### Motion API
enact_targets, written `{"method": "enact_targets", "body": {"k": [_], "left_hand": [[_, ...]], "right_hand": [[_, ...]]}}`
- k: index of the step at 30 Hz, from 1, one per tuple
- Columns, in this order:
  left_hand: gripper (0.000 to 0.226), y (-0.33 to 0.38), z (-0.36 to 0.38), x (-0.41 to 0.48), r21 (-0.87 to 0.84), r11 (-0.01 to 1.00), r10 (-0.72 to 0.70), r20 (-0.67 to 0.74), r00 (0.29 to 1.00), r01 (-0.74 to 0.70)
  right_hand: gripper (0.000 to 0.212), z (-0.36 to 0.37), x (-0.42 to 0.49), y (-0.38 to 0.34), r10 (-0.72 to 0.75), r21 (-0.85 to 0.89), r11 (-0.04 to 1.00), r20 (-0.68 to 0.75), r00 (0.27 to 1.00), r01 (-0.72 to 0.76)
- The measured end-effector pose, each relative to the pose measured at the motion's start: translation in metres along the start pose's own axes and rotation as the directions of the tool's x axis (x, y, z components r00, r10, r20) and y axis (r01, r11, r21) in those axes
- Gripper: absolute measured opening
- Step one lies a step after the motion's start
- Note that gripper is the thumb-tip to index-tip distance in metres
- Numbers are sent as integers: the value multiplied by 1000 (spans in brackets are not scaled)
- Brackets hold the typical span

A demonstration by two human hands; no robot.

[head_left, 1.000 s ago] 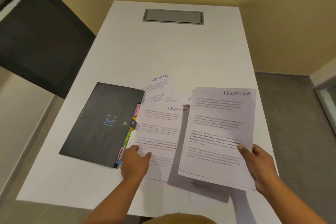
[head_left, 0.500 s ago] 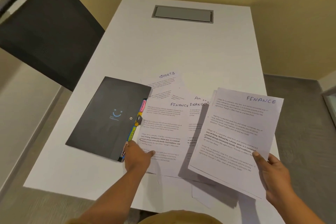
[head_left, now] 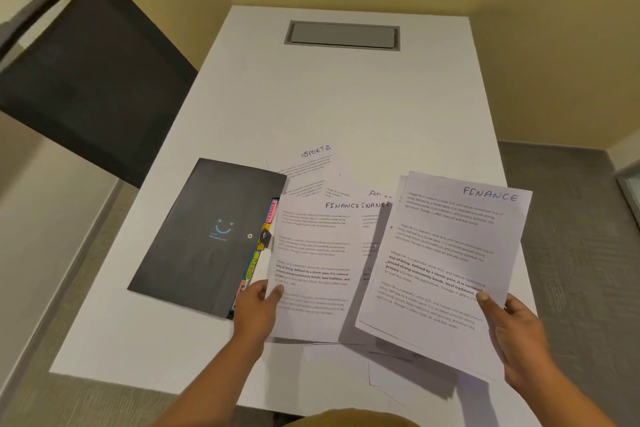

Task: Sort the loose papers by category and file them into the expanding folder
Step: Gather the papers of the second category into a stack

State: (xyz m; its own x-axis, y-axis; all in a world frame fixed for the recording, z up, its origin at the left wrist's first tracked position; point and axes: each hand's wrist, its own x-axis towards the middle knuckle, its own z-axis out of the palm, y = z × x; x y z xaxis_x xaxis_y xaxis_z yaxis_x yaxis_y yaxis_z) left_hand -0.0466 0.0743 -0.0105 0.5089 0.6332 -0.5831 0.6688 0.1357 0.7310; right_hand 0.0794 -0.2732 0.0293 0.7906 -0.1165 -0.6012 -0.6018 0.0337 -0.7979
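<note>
A black expanding folder (head_left: pixel 207 236) with coloured tabs along its right edge lies shut on the white table (head_left: pixel 346 97). Beside it loose papers overlap; the top sheet (head_left: pixel 315 253) is headed FINANCE, and a SPORTS sheet (head_left: pixel 311 163) pokes out behind. My left hand (head_left: pixel 258 308) pinches the left edge of that top FINANCE sheet, lifting it a little. My right hand (head_left: pixel 516 333) grips a small stack of FINANCE sheets (head_left: pixel 446 260) by the lower right corner, held above the table.
A black mesh chair (head_left: pixel 86 80) stands at the table's left side. A grey cable hatch (head_left: pixel 343 35) is set in the far end of the table. More sheets (head_left: pixel 408 378) overhang the near edge. Yellow walls close in behind and to the right.
My right hand has carried its FINANCE stack to the right and up, uncovering more sheets. My left hand has gone from resting on the top sheet to pinching its edge.
</note>
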Motion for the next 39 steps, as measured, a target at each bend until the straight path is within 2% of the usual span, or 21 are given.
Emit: {"method": "enact_targets", "body": {"k": [4,8,12,17,23,27,29,30,33,35,37,38,39], "left_hand": [[23,5,-2,-2,-33,999,42,22,999,-41],[23,8,2,-8,-82,996,26,49,998,-22],[21,19,8,-21,-178,984,23,158,987,6],[25,31,21,-40,-242,970,96,332,938,-13],[24,50,34,-56,-271,963,143,469,871,-12],[23,57,36,-56,-235,972,132,524,842,-6],[24,58,39,-53,-173,985,77,492,867,11],[25,56,42,-50,-125,992,59,432,900,-5],[34,40,56,-30,240,960,116,136,984,-147],[51,33,65,-20,373,924,89,8,996,-85],[62,31,74,-12,460,888,44,-69,997,-7],[66,32,79,-9,520,854,45,-95,994,11],[70,32,83,-7,574,819,52,-112,992,22]], "right_hand": [[21,11,-1,-4,12,-33,999,22,1000,-11],[25,20,0,-7,26,-15,1000,58,998,-25],[27,32,-4,-14,58,20,998,130,990,-61],[26,42,-2,-15,41,-23,999,188,981,-37],[29,47,-5,-20,72,-11,997,239,968,-72],[25,42,-6,-22,78,-19,997,192,978,-75],[26,36,-6,-23,81,-34,997,158,984,-76],[27,33,-5,-23,80,-39,996,144,986,-75],[26,20,-3,-20,59,-15,998,121,991,-57],[27,13,-3,-18,47,29,998,115,992,-51],[46,5,-5,-16,46,65,997,94,995,-52],[48,1,-5,-14,45,84,995,82,996,-52],[40,-3,-4,-12,44,101,994,74,996,-51]]}}
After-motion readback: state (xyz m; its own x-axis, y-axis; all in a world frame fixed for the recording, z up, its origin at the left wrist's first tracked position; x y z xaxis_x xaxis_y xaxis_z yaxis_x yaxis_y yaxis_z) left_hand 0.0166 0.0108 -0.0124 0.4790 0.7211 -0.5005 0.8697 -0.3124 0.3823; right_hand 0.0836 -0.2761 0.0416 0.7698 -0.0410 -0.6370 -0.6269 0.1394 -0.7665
